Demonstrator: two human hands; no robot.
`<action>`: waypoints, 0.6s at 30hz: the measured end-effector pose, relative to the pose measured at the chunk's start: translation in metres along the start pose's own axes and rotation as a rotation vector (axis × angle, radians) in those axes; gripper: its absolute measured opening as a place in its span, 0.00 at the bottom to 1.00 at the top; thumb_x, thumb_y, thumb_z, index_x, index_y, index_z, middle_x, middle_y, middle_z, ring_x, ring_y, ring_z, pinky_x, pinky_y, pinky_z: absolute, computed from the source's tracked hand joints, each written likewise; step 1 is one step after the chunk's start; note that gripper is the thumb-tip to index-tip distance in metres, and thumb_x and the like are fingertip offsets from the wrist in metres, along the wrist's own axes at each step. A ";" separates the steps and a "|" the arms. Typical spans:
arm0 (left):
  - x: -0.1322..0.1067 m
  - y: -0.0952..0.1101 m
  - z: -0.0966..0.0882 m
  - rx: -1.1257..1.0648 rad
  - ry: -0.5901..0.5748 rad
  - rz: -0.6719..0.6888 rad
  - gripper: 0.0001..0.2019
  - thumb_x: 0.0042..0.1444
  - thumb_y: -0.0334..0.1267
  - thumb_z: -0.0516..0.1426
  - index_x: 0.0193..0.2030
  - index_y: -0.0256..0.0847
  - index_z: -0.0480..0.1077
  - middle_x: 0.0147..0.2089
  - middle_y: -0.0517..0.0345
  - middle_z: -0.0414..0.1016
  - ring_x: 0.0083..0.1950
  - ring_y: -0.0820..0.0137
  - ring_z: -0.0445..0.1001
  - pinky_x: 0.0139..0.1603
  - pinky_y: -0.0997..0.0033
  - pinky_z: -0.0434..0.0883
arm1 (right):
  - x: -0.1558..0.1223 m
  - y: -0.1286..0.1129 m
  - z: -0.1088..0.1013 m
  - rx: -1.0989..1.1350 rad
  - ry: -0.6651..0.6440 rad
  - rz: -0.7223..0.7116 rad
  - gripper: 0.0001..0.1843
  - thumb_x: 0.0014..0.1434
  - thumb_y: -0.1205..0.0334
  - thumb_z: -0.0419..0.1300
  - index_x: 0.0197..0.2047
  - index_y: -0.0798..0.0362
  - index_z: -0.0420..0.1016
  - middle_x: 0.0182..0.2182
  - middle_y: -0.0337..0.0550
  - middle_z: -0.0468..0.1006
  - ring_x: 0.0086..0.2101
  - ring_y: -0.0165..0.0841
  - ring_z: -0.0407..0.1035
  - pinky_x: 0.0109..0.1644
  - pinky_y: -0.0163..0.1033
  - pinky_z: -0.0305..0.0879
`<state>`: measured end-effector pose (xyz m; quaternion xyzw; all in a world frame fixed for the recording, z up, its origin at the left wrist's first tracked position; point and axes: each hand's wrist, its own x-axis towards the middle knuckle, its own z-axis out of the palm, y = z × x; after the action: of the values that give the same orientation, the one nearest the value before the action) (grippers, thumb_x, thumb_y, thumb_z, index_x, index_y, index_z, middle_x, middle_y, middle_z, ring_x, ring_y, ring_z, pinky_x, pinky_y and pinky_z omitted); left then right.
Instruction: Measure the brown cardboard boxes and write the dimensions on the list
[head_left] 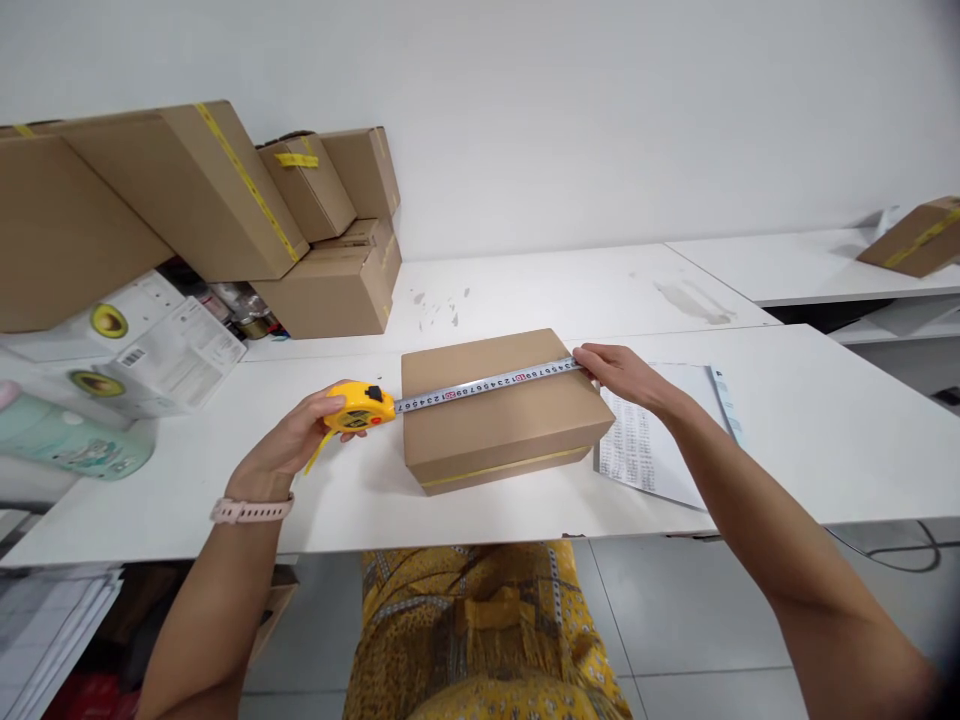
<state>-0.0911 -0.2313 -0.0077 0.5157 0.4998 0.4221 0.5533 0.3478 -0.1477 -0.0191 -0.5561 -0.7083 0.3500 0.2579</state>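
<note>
A closed cardboard box [510, 430] lies on the white table in front of me, with a strip of yellow tape along its near side. Across its top runs the metal blade of a yellow tape measure [358, 408], printed with black and red numbers. My left hand [304, 430] is closed around the case, just off the box's left edge. At the box's right edge, the fingers of my right hand [619, 372] pinch the blade's end against the cardboard. A yellow strap hangs below the case.
Several cardboard boxes [330, 290] are stacked at the back left, above white cartons with avocado pictures [150, 350]. A pale green bottle [75, 435] lies at the left. Printed sheets [660, 440] rest beneath my right forearm. Another taped box [915, 238] sits at far right.
</note>
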 end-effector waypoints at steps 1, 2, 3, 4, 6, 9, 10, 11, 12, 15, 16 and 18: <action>0.003 0.003 0.001 0.003 -0.006 -0.009 0.18 0.52 0.47 0.63 0.46 0.39 0.79 0.41 0.48 0.82 0.34 0.64 0.75 0.27 0.71 0.71 | 0.001 -0.001 0.002 -0.031 -0.008 0.008 0.27 0.66 0.37 0.49 0.27 0.51 0.62 0.27 0.39 0.66 0.30 0.32 0.57 0.35 0.39 0.51; 0.006 0.006 0.001 0.013 -0.012 -0.014 0.18 0.52 0.47 0.63 0.46 0.39 0.79 0.41 0.48 0.83 0.34 0.63 0.76 0.28 0.70 0.71 | 0.001 -0.002 0.004 -0.048 -0.021 0.021 0.28 0.66 0.35 0.48 0.28 0.51 0.65 0.28 0.40 0.68 0.31 0.33 0.59 0.36 0.39 0.53; 0.009 0.008 0.001 0.029 -0.019 -0.015 0.19 0.52 0.48 0.63 0.46 0.39 0.79 0.41 0.47 0.83 0.35 0.62 0.76 0.29 0.69 0.72 | 0.001 -0.003 0.006 -0.043 -0.034 0.039 0.30 0.65 0.34 0.48 0.29 0.51 0.67 0.30 0.42 0.71 0.32 0.34 0.61 0.36 0.39 0.54; 0.011 0.010 0.001 0.047 -0.029 -0.012 0.19 0.52 0.48 0.63 0.47 0.39 0.79 0.42 0.47 0.83 0.36 0.61 0.77 0.30 0.69 0.73 | 0.001 -0.003 0.008 -0.015 -0.049 0.059 0.31 0.64 0.32 0.48 0.30 0.51 0.70 0.32 0.43 0.74 0.33 0.35 0.63 0.36 0.39 0.56; 0.015 0.012 -0.003 0.081 -0.060 -0.007 0.20 0.52 0.49 0.63 0.47 0.39 0.78 0.42 0.47 0.83 0.36 0.61 0.77 0.31 0.68 0.73 | 0.000 -0.004 0.011 0.085 -0.083 0.093 0.32 0.62 0.30 0.49 0.35 0.52 0.74 0.36 0.46 0.77 0.35 0.37 0.67 0.37 0.40 0.60; 0.019 0.015 -0.012 0.126 -0.117 0.004 0.20 0.54 0.49 0.62 0.48 0.38 0.78 0.43 0.47 0.82 0.37 0.62 0.77 0.32 0.68 0.73 | -0.002 -0.005 0.014 0.183 -0.117 0.127 0.35 0.59 0.27 0.52 0.37 0.54 0.76 0.35 0.49 0.78 0.36 0.39 0.68 0.36 0.40 0.63; 0.020 0.015 -0.016 0.136 -0.126 0.005 0.20 0.54 0.49 0.62 0.49 0.38 0.78 0.44 0.46 0.82 0.38 0.62 0.77 0.33 0.68 0.73 | -0.003 -0.005 0.015 0.191 -0.121 0.132 0.36 0.58 0.27 0.52 0.36 0.55 0.76 0.33 0.49 0.78 0.35 0.39 0.69 0.36 0.40 0.63; 0.021 0.015 -0.020 0.140 -0.126 0.002 0.20 0.54 0.49 0.63 0.49 0.38 0.78 0.44 0.46 0.82 0.38 0.61 0.77 0.34 0.68 0.73 | -0.003 -0.006 0.015 0.195 -0.121 0.133 0.36 0.58 0.27 0.53 0.35 0.55 0.76 0.31 0.49 0.78 0.34 0.39 0.69 0.35 0.40 0.63; 0.022 0.015 -0.023 0.136 -0.116 -0.004 0.20 0.54 0.49 0.63 0.49 0.39 0.78 0.44 0.47 0.82 0.38 0.61 0.77 0.33 0.68 0.73 | -0.003 -0.006 0.016 0.198 -0.118 0.133 0.35 0.58 0.27 0.53 0.34 0.55 0.76 0.30 0.49 0.77 0.34 0.39 0.68 0.35 0.40 0.64; 0.026 0.011 -0.030 0.092 -0.075 -0.030 0.18 0.52 0.49 0.63 0.45 0.38 0.78 0.41 0.48 0.82 0.35 0.63 0.77 0.31 0.68 0.72 | -0.005 -0.008 0.017 0.216 -0.102 0.121 0.33 0.58 0.29 0.55 0.32 0.54 0.76 0.27 0.47 0.75 0.31 0.38 0.68 0.33 0.40 0.63; 0.027 0.009 -0.031 0.077 -0.071 -0.035 0.18 0.52 0.49 0.62 0.44 0.38 0.78 0.40 0.48 0.82 0.34 0.63 0.76 0.30 0.68 0.72 | -0.005 -0.009 0.018 0.221 -0.097 0.121 0.33 0.58 0.29 0.56 0.32 0.54 0.76 0.26 0.46 0.75 0.31 0.38 0.67 0.33 0.40 0.63; 0.028 0.007 -0.032 0.055 -0.070 -0.039 0.18 0.52 0.49 0.62 0.43 0.38 0.79 0.40 0.47 0.82 0.34 0.63 0.76 0.30 0.68 0.72 | -0.006 -0.011 0.019 0.224 -0.100 0.126 0.33 0.58 0.29 0.55 0.31 0.54 0.76 0.26 0.46 0.74 0.31 0.38 0.67 0.32 0.40 0.63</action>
<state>-0.1184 -0.1982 -0.0031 0.5352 0.5016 0.3792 0.5641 0.3288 -0.1591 -0.0223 -0.5493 -0.6403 0.4697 0.2602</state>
